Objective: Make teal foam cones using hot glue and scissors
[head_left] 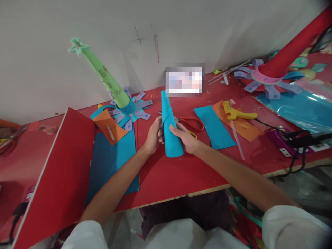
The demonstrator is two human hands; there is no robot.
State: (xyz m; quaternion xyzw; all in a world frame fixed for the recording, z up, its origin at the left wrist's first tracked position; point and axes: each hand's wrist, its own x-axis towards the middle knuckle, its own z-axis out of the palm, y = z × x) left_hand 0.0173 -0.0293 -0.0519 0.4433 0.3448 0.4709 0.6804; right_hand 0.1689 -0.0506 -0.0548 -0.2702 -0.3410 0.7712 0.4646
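Note:
A blue sheet rolled into a cone [172, 138] stands between my hands, its wide end low and its narrow tip pointing up and away. My left hand [155, 135] grips its left side, with the fingers partly hidden behind it. On the right side my right hand [184, 136] holds the cone, thumb across the front. Just beyond my right hand lie orange-handled pliers [193, 123], and part of a yellow handle [193, 135] shows beside the hand.
Left stand a green decorated cone [106, 77], an orange piece [110, 126] and a red divider [64, 173]. Right are a blue piece [215, 128], a yellow glue gun [240, 114], a purple power strip [281, 140] and a red cone [293, 55]. A blurred screen [184, 81] leans behind.

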